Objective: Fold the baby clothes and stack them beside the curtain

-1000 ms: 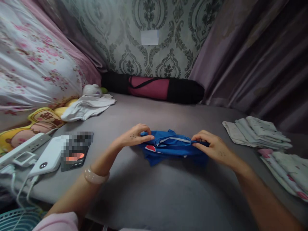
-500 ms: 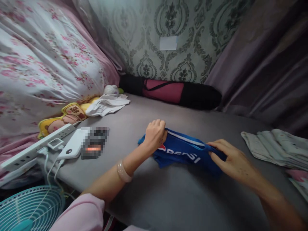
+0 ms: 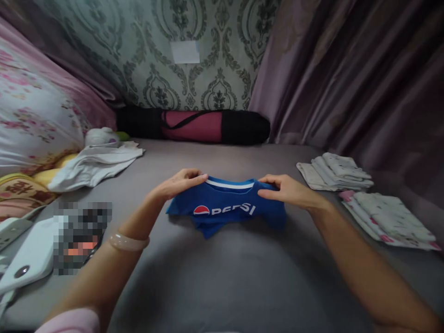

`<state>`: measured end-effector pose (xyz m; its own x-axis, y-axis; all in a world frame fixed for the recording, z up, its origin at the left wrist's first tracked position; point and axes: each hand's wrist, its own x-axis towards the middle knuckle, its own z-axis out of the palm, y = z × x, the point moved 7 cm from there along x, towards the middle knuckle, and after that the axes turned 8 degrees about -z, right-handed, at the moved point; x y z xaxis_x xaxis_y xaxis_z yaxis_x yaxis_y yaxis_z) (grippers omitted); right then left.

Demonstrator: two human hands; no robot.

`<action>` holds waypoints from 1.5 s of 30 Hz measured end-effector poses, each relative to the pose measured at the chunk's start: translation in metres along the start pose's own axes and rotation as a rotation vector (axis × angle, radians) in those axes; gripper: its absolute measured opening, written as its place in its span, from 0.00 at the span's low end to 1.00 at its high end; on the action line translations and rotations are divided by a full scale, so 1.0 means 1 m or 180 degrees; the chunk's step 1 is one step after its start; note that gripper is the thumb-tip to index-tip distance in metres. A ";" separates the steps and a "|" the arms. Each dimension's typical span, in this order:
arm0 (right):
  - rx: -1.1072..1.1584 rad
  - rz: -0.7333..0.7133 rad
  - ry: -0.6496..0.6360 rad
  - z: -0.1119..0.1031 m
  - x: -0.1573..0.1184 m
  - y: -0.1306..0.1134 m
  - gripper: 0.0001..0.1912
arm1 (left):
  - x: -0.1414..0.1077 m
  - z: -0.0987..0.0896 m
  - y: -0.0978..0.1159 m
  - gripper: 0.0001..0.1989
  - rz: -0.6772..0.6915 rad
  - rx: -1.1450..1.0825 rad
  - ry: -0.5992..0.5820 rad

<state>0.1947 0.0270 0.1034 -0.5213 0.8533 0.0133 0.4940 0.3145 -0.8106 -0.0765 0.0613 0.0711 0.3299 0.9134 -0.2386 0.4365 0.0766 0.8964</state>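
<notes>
A small blue T-shirt (image 3: 229, 199) with a white neckband and a PEPSI print is held up by its shoulders in front of me, neckline facing away and lower part bunched on the grey bed sheet (image 3: 208, 277). My left hand (image 3: 183, 182) pinches the shirt beside the left end of the collar, thumb on top. At the collar's right end, my right hand (image 3: 282, 187) grips the other shoulder between thumb and fingers. The shirt's sleeves are partly hidden under both hands.
Folded cloths (image 3: 338, 173) lie in a pile at right, with another folded stack (image 3: 391, 219) nearer. A white garment (image 3: 97, 164) rests at left, beside a white power bank (image 3: 34, 252). A black and pink long bag (image 3: 192, 126) lies along the wall.
My view has turned to the right. My left hand has turned from a fist over the shirt to a thumb-on-top hold, and the collar and print are now spread open and level.
</notes>
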 end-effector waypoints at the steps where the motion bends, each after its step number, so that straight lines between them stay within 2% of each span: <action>1: 0.0102 -0.0006 -0.0069 -0.001 0.000 -0.001 0.19 | -0.003 -0.002 0.002 0.17 -0.0069 -0.0151 -0.0167; 5: -0.0061 -0.0039 -0.0097 -0.008 0.001 -0.008 0.24 | -0.014 -0.012 0.008 0.15 -0.0107 -0.0440 -0.0472; 9: -0.0630 -0.0310 -0.0280 -0.002 0.002 -0.018 0.20 | -0.021 -0.012 0.010 0.13 0.0140 -0.0186 -0.0714; 11: -0.0637 -0.0395 -0.0161 0.000 0.001 -0.022 0.17 | -0.023 -0.009 0.008 0.14 0.0175 -0.0081 -0.0828; 13: -0.0587 -0.0477 0.0151 -0.001 0.001 -0.023 0.15 | -0.025 -0.006 0.005 0.15 0.0146 -0.0090 -0.0859; 16: -0.0600 -0.0575 0.0547 -0.003 0.000 -0.025 0.13 | -0.025 -0.006 0.003 0.15 0.0070 -0.0199 -0.0702; 21: -0.0844 -0.0666 0.0752 -0.004 -0.005 -0.027 0.12 | -0.030 -0.009 0.009 0.17 0.0173 -0.0319 -0.0314; 25: -0.1008 -0.0677 0.0978 -0.015 -0.007 -0.032 0.14 | -0.034 -0.010 0.020 0.18 0.0312 -0.0266 -0.0059; 27: -0.1085 -0.0701 0.1184 -0.030 -0.006 -0.043 0.15 | -0.036 -0.017 0.039 0.17 0.0601 -0.0179 0.0272; 29: -0.1285 -0.0839 0.1595 -0.052 -0.008 -0.066 0.16 | -0.041 -0.031 0.071 0.17 0.1113 -0.0102 0.0858; 32: -0.1862 -0.1369 0.2618 -0.086 -0.020 -0.122 0.17 | -0.062 -0.054 0.133 0.15 0.1963 0.0011 0.1801; 34: -0.2259 -0.1693 0.3363 -0.100 -0.032 -0.156 0.19 | -0.077 -0.065 0.173 0.15 0.2390 0.0177 0.2204; 35: -0.2438 -0.1745 0.3483 -0.102 -0.033 -0.166 0.20 | -0.082 -0.068 0.190 0.16 0.2536 0.0369 0.2293; 36: -0.2596 -0.1725 0.3370 -0.103 -0.028 -0.172 0.20 | -0.084 -0.069 0.204 0.16 0.2625 0.0661 0.2287; 37: -0.2725 -0.1648 0.3080 -0.103 -0.020 -0.174 0.19 | -0.083 -0.069 0.214 0.15 0.2648 0.1051 0.2184; 39: -0.2877 -0.1450 0.2486 -0.104 -0.005 -0.167 0.17 | -0.077 -0.067 0.224 0.14 0.2578 0.1855 0.1959; 40: -0.2916 -0.1374 0.2417 -0.108 -0.002 -0.163 0.16 | -0.075 -0.068 0.225 0.13 0.2553 0.2113 0.1974; 42: -0.3007 -0.1262 0.2515 -0.119 0.000 -0.156 0.15 | -0.074 -0.076 0.225 0.13 0.2600 0.2280 0.2239; 43: -0.3089 -0.1218 0.2428 -0.122 0.002 -0.153 0.15 | -0.072 -0.079 0.224 0.13 0.2632 0.2311 0.2317; 45: -0.3261 -0.1156 0.2092 -0.124 0.009 -0.149 0.13 | -0.063 -0.078 0.221 0.13 0.2626 0.2439 0.2185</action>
<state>0.2029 0.0390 0.2964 -0.4421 0.6031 0.6639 0.8586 0.4986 0.1189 -0.0659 0.0518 0.3129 0.3358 0.6157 0.7129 0.7483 -0.6340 0.1951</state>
